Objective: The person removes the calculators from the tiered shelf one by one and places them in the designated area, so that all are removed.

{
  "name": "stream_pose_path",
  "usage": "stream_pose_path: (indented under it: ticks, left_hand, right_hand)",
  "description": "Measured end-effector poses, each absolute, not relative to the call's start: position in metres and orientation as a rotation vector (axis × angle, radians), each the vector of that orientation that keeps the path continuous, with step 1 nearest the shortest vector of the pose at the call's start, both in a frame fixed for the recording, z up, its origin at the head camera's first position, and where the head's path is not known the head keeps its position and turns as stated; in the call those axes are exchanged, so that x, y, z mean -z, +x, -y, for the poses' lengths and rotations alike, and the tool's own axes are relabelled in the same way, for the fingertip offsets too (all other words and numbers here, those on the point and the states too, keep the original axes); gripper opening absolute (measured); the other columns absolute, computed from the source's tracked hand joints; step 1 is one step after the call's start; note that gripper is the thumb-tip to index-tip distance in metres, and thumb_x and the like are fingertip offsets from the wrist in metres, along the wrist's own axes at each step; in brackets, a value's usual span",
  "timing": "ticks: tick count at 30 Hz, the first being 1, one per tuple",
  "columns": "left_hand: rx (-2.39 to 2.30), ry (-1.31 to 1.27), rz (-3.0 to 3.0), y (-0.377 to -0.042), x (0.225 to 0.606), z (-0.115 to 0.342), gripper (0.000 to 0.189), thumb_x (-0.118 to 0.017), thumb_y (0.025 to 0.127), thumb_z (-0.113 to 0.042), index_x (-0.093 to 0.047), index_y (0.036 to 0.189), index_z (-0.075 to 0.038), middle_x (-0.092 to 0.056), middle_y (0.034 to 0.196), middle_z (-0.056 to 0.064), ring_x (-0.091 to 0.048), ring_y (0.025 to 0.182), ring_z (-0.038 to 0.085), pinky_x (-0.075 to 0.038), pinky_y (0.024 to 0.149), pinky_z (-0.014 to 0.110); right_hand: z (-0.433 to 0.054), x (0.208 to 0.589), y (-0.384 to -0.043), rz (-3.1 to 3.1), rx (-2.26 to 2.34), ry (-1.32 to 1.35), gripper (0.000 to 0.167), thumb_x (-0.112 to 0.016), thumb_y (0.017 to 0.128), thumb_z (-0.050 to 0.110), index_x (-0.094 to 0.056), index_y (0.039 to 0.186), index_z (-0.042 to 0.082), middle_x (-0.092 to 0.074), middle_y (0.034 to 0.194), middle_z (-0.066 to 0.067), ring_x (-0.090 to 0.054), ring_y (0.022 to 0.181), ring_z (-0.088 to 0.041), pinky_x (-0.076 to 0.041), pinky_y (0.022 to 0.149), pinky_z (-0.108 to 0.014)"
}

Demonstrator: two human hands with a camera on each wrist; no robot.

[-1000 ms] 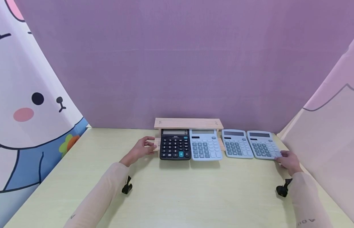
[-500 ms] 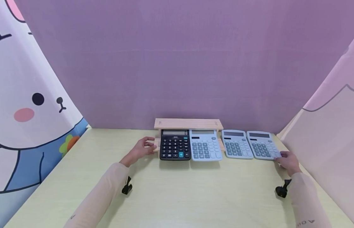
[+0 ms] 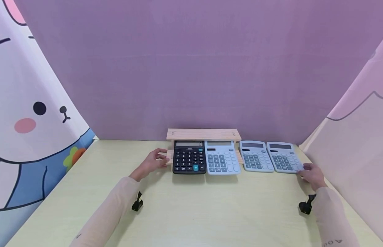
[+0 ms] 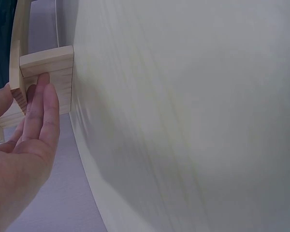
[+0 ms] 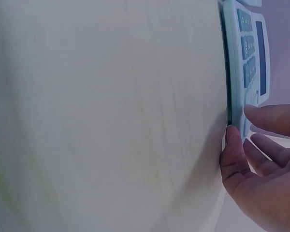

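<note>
A small wooden rack (image 3: 203, 133) stands at the back of the table, holding a black calculator (image 3: 189, 161) and a light blue calculator (image 3: 223, 161) tilted side by side. My left hand (image 3: 153, 160) pinches the left end of the rack's front slat (image 4: 18, 72), thumb on one face and fingers behind it. Right of the rack lie two more light blue calculators, the nearer one (image 3: 256, 156) beside the outer one (image 3: 285, 157). At the outer one's lower right corner, my right hand (image 3: 312, 175) grips it, thumb on top and fingers at the edge and underside.
The pale wooden table (image 3: 191, 209) stretches toward me in front of the calculators. A purple cloth wall (image 3: 203, 68) rises close behind the rack. Printed curtains close off the left (image 3: 40, 137) and the right (image 3: 355, 137).
</note>
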State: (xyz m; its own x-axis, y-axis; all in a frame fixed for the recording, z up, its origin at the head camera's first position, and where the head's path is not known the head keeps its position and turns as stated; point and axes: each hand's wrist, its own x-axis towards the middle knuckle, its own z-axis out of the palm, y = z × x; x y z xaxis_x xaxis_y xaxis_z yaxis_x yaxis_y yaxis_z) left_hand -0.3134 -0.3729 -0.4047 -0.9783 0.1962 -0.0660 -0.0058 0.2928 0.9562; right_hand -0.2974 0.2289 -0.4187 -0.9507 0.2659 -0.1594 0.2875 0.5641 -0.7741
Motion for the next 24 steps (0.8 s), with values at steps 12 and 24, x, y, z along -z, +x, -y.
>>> stream_pose_path:
  ticks: [12,24]
  left_hand:
    - [-1.770,0.183,-2.375,-0.313,0.406,0.374,0.050,-0.056,0.090,-0.005,-0.034,0.133,0.005,-0.051,0.118,0.028,-0.061,0.091,0.023,-0.057,0.084,0.036]
    - [-1.785,0.200,-2.371,-0.313,0.406,0.373,0.049,-0.055,0.090,-0.004,-0.034,0.133,0.006,-0.052,0.115,0.028,-0.062,0.088,0.022,-0.057,0.083,0.036]
  right_hand:
    - [-0.223,0.410,-0.289,-2.805,1.368,0.380,0.068,-0.053,0.083,0.007,-0.016,0.133,-0.021,-0.024,0.135,-0.040,-0.049,0.068,0.005,-0.053,0.060,-0.016]
    - [-0.205,0.406,-0.286,-2.905,1.392,0.219,0.056,-0.050,0.088,0.007,-0.025,0.130,-0.020,-0.032,0.130,-0.040,-0.045,0.069,0.011,-0.052,0.061,-0.012]
